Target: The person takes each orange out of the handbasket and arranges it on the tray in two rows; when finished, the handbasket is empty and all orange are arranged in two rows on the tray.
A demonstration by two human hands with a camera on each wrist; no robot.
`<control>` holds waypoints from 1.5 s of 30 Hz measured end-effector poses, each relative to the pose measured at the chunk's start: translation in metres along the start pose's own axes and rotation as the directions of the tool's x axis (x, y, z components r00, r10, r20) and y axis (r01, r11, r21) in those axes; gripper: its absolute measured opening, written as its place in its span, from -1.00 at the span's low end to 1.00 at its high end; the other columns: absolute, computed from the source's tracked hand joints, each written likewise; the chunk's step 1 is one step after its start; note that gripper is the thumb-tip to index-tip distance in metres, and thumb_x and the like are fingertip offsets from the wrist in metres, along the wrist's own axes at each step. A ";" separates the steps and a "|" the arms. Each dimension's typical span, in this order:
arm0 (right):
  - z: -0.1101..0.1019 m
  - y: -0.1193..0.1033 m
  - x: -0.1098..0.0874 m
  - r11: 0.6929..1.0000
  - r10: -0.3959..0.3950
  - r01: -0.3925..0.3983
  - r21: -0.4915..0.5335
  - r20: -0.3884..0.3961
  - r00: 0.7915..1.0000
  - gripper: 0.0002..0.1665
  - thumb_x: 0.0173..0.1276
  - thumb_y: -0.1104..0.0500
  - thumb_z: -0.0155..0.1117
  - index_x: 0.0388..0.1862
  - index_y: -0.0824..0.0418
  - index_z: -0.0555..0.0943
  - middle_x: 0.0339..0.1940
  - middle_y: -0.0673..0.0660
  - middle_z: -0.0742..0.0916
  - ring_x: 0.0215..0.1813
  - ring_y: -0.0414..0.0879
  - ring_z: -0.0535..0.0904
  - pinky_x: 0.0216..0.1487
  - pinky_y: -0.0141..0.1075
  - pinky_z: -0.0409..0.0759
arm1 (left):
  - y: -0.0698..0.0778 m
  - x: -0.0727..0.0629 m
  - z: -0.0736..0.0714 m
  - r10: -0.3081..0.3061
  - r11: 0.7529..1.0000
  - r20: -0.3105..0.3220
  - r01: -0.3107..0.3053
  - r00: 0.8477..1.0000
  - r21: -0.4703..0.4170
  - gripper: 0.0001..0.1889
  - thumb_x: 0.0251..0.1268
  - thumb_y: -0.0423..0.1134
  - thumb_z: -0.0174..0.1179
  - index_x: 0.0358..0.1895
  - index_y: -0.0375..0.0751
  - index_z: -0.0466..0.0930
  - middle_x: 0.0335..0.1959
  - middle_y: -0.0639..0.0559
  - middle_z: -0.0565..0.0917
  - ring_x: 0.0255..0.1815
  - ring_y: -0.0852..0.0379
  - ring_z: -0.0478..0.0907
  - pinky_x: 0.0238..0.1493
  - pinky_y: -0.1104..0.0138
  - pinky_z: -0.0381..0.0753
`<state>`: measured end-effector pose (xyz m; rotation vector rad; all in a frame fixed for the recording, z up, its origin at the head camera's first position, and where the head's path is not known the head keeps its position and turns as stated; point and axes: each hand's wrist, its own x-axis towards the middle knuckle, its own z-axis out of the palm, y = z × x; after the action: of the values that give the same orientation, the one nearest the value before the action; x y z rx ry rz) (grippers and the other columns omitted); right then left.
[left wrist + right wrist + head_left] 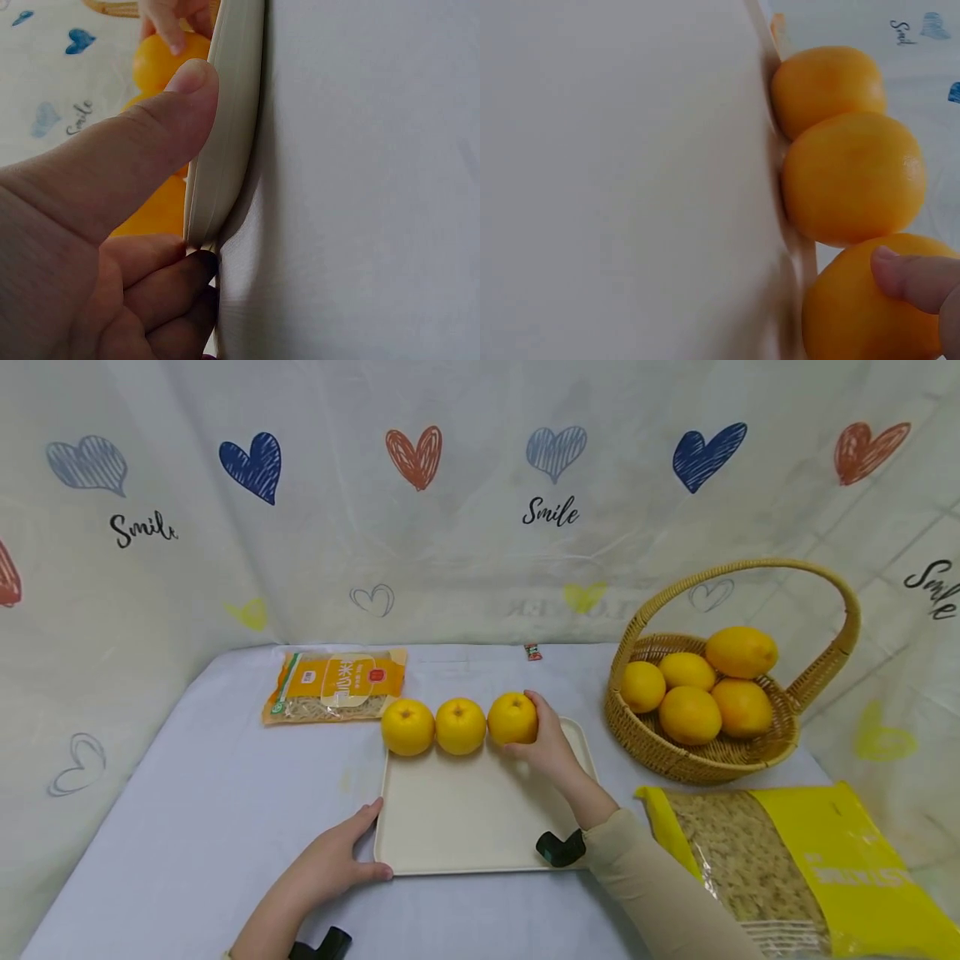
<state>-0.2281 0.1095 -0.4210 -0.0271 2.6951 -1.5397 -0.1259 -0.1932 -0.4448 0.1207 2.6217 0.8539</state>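
Note:
Three round yellow-orange oranges line the far edge of a cream tray (465, 827): the left orange (408, 727), the middle orange (461, 726) and the right orange (512, 717). My right hand (551, 745) holds the right orange, with its thumb on the near side in the head view. The right wrist view shows the thumb (915, 279) pressed on that orange's skin, while the other fingers are hidden. At the tray's near left corner, my left hand (333, 856) grips the rim, thumb (161, 120) along the front side and fingers at the left side.
A wicker basket (697, 768) with several yellow fruits stands at the back right. In front of it lies a large yellow bag (795, 868). An orange-labelled packet (333, 685) lies back left, and a small red wrapper (532, 652) near the back edge.

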 end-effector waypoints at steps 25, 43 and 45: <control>0.008 0.010 -0.005 0.999 0.033 -0.033 0.025 0.013 0.999 0.09 0.09 0.11 0.37 0.43 0.08 -0.12 0.41 0.23 0.07 0.39 0.13 0.09 0.42 0.06 0.03 | 0.003 0.001 -0.002 0.008 1.000 0.010 -0.008 1.000 0.026 0.09 -0.35 0.14 0.43 0.39 -0.05 0.10 0.37 -0.09 0.25 0.37 -0.15 0.17 0.28 -0.08 0.22; -0.062 -0.031 -0.017 0.982 -0.142 0.153 0.114 -0.095 0.985 0.04 0.22 0.11 0.25 0.45 0.16 -0.21 0.49 0.18 -0.04 0.46 0.19 -0.05 0.40 0.09 0.07 | 0.002 0.003 0.000 0.015 1.000 0.002 -0.015 1.000 0.018 0.07 -0.32 0.13 0.43 0.39 -0.04 0.10 0.36 -0.13 0.25 0.36 -0.17 0.19 0.27 -0.08 0.22; -0.086 -0.032 -0.022 0.976 -0.182 0.196 0.091 -0.145 0.973 0.04 0.22 0.11 0.25 0.45 0.17 -0.21 0.48 0.18 -0.04 0.46 0.19 -0.06 0.39 0.11 0.06 | 0.002 0.002 0.000 0.005 1.000 0.005 -0.005 1.000 0.021 0.07 -0.33 0.14 0.43 0.39 -0.04 0.10 0.36 -0.14 0.25 0.35 -0.18 0.19 0.27 -0.09 0.22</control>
<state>-0.2095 0.1683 -0.3497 -0.1884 2.7807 -1.7969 -0.1279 -0.1911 -0.4441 0.1351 2.6273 0.8275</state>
